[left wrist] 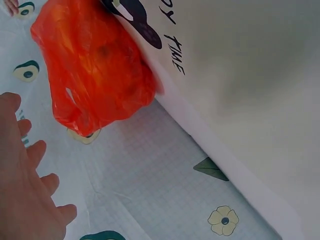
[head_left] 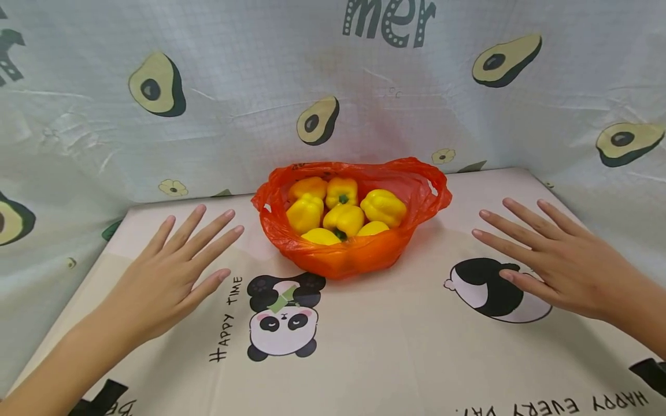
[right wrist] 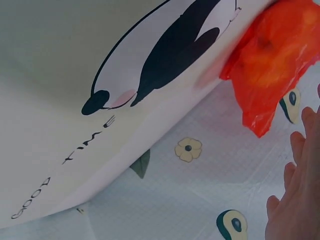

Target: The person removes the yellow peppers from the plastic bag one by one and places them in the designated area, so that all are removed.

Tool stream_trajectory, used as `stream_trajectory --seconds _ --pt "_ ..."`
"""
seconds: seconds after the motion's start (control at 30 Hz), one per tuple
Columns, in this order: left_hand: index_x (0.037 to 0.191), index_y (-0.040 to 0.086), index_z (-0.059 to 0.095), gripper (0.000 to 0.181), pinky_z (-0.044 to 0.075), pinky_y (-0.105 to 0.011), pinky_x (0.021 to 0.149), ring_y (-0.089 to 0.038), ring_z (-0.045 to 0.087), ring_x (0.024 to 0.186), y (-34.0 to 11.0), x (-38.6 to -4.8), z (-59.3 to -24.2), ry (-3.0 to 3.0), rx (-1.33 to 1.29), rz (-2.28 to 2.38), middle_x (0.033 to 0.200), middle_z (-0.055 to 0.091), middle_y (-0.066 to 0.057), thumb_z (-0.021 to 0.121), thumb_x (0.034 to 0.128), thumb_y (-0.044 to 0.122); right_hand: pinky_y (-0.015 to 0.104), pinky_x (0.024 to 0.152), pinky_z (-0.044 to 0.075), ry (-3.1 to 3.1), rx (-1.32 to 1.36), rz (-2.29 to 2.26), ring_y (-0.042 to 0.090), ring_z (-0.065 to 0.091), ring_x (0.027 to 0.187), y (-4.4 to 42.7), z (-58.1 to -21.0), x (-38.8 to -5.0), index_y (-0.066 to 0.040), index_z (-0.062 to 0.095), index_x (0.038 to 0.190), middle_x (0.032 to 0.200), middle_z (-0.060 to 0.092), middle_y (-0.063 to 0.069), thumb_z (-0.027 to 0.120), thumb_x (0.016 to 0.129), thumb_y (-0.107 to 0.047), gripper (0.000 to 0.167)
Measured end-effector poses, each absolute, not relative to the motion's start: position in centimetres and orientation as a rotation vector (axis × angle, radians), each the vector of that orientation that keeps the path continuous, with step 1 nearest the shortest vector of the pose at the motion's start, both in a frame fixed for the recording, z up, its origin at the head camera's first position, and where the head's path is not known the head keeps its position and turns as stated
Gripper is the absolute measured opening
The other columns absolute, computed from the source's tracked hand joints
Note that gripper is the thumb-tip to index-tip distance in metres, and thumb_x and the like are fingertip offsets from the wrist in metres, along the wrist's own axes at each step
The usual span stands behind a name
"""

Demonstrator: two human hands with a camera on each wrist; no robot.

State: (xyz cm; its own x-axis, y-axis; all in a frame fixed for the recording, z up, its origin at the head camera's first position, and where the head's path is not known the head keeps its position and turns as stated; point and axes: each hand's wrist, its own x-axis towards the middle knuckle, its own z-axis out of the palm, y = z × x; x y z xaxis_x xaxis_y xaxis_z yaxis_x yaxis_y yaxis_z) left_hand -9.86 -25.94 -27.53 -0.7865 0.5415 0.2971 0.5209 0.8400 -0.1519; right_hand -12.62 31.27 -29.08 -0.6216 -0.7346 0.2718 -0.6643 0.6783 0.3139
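An open red plastic bag [head_left: 338,266] stands at the back middle of the table, holding several yellow bell peppers [head_left: 344,219]. One pepper [head_left: 308,188] at the back left looks more orange. To the left of the bag, my left hand [head_left: 171,271] hovers with straight, spread fingers, touching nothing. On the other side my right hand [head_left: 557,260] is held out the same way, palm down, apart from the bag. Both wrist views show the bag's outer side, with the left hand [left wrist: 30,185] and right hand [right wrist: 300,185] at their edges; the peppers are hidden there.
The pale table cover [head_left: 374,346] carries printed pandas [head_left: 283,329] and lettering. Behind and beside the table hangs a white sheet [head_left: 234,115] printed with avocados. Dark bands [head_left: 104,396] show near both wrists.
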Motion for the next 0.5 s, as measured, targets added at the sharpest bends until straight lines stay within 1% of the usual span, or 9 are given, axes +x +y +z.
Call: stream_trajectory --seconds 0.3,0.5 --pt "0.162 0.030 0.026 0.065 -0.001 -0.048 0.126 -0.029 0.011 0.157 -24.9 -10.8 -26.9 -2.664 -0.870 0.014 0.169 0.021 0.002 0.049 0.1037 0.047 0.050 0.126 -0.001 -2.514 1.101 -0.259 0.025 0.005 0.157 30.9 -29.2 -13.0 -0.033 0.025 0.162 0.170 0.019 0.000 0.034 0.103 -0.062 0.066" --pt "0.162 0.026 0.028 0.064 0.001 -0.045 0.127 -0.028 0.013 0.156 -24.1 -11.2 -26.2 -2.669 -0.917 -0.034 0.168 0.025 -0.002 0.050 0.1041 0.043 0.051 0.126 0.000 -2.507 1.113 -0.268 0.026 0.005 0.157 30.6 -29.3 -13.4 -0.033 0.025 0.162 0.170 0.018 0.001 0.035 0.103 -0.061 0.066"
